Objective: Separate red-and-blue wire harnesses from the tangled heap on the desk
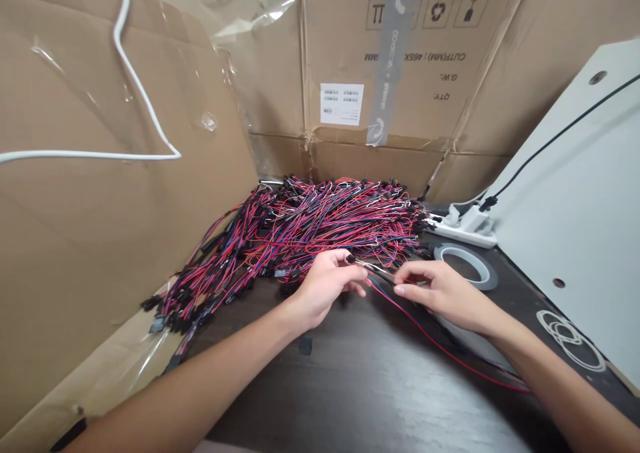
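A big heap of red, blue and black wire leads (320, 226) with black connectors lies on the dark table (360, 386), spilling to the left. My left hand (325, 286) pinches one end of a wire lead (380, 276) in front of the heap. My right hand (443, 293) pinches the same lead a little to the right. The lead's red and blue wires (450, 353) trail back under my right forearm.
Cardboard boxes (390, 73) wall in the back and left side, with clear plastic film and a white cord (135, 73) on the left. A tape roll (467, 263), a white power strip (465, 226), a leaning white panel (575, 193) and white rings (570, 336) are at the right.
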Action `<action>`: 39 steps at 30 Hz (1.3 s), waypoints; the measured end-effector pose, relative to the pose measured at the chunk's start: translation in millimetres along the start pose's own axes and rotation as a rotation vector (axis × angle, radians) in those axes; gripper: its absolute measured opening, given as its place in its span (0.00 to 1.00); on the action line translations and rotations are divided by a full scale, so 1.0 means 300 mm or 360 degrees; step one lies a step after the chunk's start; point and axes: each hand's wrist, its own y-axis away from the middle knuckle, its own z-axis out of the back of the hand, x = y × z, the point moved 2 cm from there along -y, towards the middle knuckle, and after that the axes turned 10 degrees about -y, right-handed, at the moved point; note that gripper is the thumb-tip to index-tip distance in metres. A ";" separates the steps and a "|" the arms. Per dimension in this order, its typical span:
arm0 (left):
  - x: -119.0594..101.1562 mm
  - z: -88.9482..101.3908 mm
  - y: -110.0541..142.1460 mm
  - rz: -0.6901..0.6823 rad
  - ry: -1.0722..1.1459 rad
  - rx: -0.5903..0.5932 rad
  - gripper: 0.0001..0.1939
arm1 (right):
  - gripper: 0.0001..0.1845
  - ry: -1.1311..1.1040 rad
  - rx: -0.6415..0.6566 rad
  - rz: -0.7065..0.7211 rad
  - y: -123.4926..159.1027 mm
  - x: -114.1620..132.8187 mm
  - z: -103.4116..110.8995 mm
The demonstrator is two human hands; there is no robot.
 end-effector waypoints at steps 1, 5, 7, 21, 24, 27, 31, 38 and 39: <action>0.000 0.000 0.000 -0.0004 -0.0003 -0.0007 0.06 | 0.12 -0.0046 0.0017 -0.0043 0.002 0.000 -0.002; 0.003 -0.003 0.002 -0.0021 0.0003 -0.0008 0.05 | 0.13 -0.0251 0.0089 -0.0203 0.010 -0.005 -0.008; 0.004 -0.004 0.003 -0.0032 0.0009 0.0002 0.05 | 0.14 -0.0332 0.0136 -0.0263 0.014 -0.006 -0.011; 0.002 -0.006 0.008 0.0014 0.0019 0.0070 0.09 | 0.17 -0.0651 0.0228 -0.0386 0.023 -0.002 -0.012; 0.006 -0.007 0.007 0.0042 0.0011 0.0121 0.08 | 0.18 -0.0620 0.0194 -0.0391 0.019 -0.007 -0.011; 0.011 -0.007 0.005 0.0081 -0.0008 0.0132 0.08 | 0.17 -0.0579 0.0126 -0.0369 0.012 -0.009 -0.008; 0.021 -0.011 0.005 0.0094 -0.0138 0.0131 0.08 | 0.15 -0.0531 0.0064 -0.0243 0.003 -0.006 -0.001; 0.030 -0.011 0.007 0.0109 -0.0495 0.0196 0.09 | 0.13 -0.0454 -0.0037 -0.0237 0.000 -0.014 0.017; 0.031 -0.008 0.005 0.0096 -0.0572 0.0211 0.08 | 0.13 -0.0451 -0.0038 -0.0235 0.001 -0.016 0.017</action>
